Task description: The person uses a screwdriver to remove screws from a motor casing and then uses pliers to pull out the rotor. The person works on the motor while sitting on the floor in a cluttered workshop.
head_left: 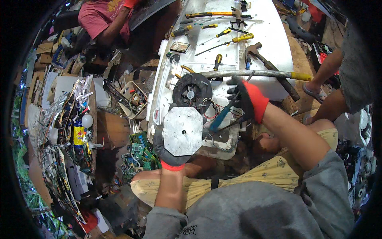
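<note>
My left hand [167,153], in a black and red glove, grips an octagonal silver metal plate [183,129] with a small hole in its middle. Behind it lies a round black coil part [191,89] with attached wires [209,111]. My right hand [244,97], gloved alike, has its fingers around a long tool with a teal handle [219,119], held slanted beside the wires. These lie on or over a white panel work surface [163,95]. A long ridged metal bar with a yellow end [300,75] crosses behind my right hand.
Hammers [254,53], screwdrivers [242,38] and other tools cover the panel. A co-worker's arm [111,30] is at upper left, another person's legs [326,83] at right. Scrap strips [69,139], circuit boards [139,155] and a bin of parts [133,99] crowd the left.
</note>
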